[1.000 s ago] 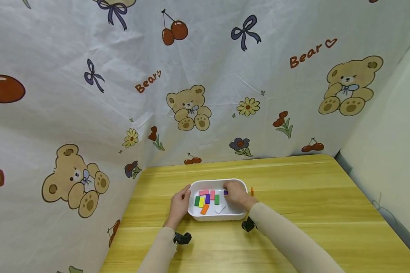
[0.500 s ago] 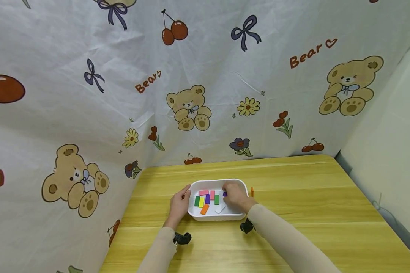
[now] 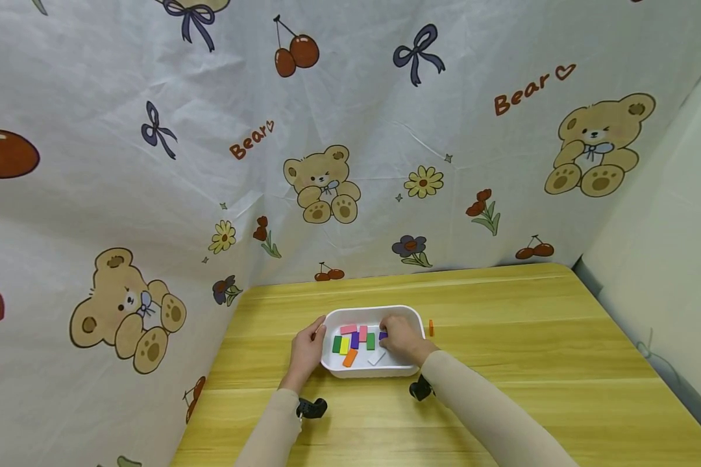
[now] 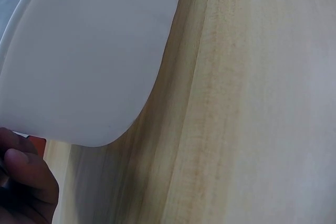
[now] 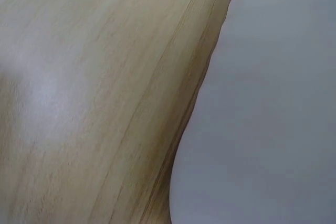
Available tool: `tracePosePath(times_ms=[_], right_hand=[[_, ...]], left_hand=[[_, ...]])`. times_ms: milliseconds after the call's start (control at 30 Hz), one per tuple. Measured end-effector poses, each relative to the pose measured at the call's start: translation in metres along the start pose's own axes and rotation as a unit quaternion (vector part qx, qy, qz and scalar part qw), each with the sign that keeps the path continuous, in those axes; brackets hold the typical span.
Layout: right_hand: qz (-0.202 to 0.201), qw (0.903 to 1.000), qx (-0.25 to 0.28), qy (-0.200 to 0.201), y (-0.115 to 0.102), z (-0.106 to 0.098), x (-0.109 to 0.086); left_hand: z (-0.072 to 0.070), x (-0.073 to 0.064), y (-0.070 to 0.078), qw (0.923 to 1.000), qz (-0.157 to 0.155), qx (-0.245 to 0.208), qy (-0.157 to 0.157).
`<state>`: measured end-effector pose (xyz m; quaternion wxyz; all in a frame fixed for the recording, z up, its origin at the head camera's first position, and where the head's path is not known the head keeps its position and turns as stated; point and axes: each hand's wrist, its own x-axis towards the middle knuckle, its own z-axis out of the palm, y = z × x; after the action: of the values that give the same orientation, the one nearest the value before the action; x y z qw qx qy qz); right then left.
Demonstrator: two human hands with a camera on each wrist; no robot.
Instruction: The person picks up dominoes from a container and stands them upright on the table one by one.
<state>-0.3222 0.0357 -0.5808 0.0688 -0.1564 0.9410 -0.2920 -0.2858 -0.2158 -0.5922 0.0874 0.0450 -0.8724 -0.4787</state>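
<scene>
A white plastic tray [image 3: 367,373] sits on the wooden table, with small coloured rectangular blocks lying flat inside. At the tray's left end, my left hand [image 3: 306,355] grips the rim; part of the tray's outer wall [image 4: 89,66] fills the left wrist view beside the fingers. My right hand [image 3: 402,338] reaches into the right end of the tray. Its fingertips pinch a purple block [image 3: 383,336], partly hidden by the hand. Near that block lie a green block [image 3: 370,341] and a white block [image 3: 376,357]. The right wrist view shows only tray wall and table.
Other blocks in the tray include two pink, a second purple [image 3: 355,340], a yellow [image 3: 344,346], another green and an orange one [image 3: 350,358]. Outside, an orange block [image 3: 431,327] stands on the table [image 3: 531,363] just right of the tray. A bear-print cloth [image 3: 350,130] hangs behind.
My right hand has shifted slightly left and nearer to me inside the tray, and the purple block at its fingertips has moved with it. The left hand stays at the rim.
</scene>
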Motion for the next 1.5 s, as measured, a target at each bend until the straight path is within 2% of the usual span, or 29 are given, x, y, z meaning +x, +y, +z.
tracePosePath(times_ms=[133,800,1200,1500], right_hand=[[-0.01,0.9999,-0.005,0.006,0.0028,0.0024,0.0022],[0.018,0.9996,0.013,-0.016,-0.0021,0.0017,-0.0033],[0.013,0.9998,0.011,-0.009,-0.0025,-0.0008,-0.005],[0.007,0.9992,0.039,-0.009,-0.0026,-0.0036,-0.0064]], left_hand=[[0.0003,0.001,0.0006,1.0,0.002,-0.003,0.004],[-0.0004,-0.0008,0.0008,1.0,-0.004,-0.002,-0.006],[0.0007,-0.0012,0.0014,1.0,0.0,-0.006,-0.003],[0.0019,-0.0005,0.0005,1.0,-0.008,0.004,0.0]])
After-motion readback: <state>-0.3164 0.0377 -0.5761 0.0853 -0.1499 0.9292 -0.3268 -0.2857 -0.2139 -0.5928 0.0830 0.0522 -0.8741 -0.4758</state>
